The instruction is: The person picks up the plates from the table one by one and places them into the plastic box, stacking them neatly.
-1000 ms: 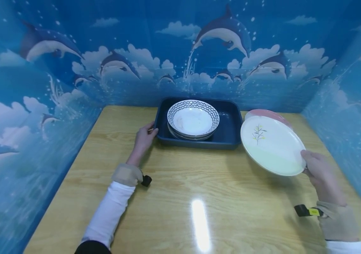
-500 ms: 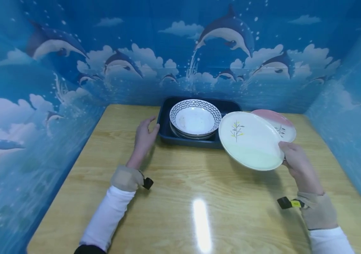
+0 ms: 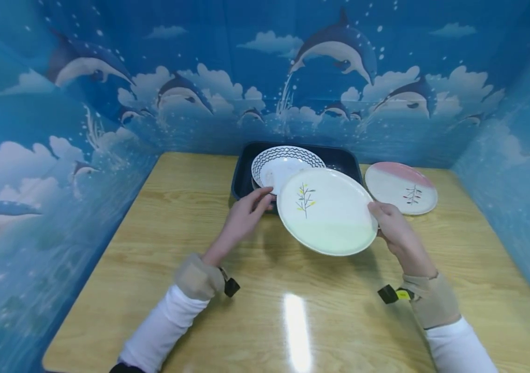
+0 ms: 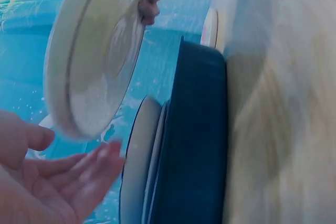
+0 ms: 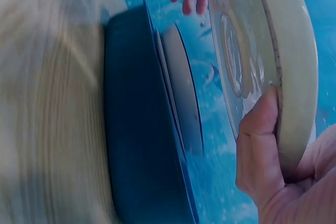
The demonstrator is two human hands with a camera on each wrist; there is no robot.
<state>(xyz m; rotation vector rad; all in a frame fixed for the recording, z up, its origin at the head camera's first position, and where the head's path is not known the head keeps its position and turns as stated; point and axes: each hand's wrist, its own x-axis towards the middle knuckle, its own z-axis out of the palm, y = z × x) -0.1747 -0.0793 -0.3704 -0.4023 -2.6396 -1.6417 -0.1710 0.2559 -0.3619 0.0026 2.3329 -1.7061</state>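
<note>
My right hand (image 3: 397,228) grips the right edge of a pale plate (image 3: 327,220) with a twig-and-leaf print, held tilted in the air before the dark blue baking dish (image 3: 352,166). In the right wrist view, my right fingers are bent against the plate's underside (image 5: 241,51). My left hand (image 3: 243,216) is beside the plate's left edge, its fingers extended; the left wrist view shows a gap between the left palm (image 4: 47,187) and the plate. Behind the plate, stacked bowls with a wavy black rim pattern (image 3: 269,161) sit in the baking dish, partly hidden.
A pink-and-white plate (image 3: 393,189) with a twig print lies on the wooden table (image 3: 200,207) right of the baking dish. A dolphin-printed backdrop (image 3: 227,114) rises behind the table and along both sides.
My right hand has carried the pale plate leftward from over the pink-and-white plate to before the baking dish. My left hand has left the dish's left edge and moved right toward the plate.
</note>
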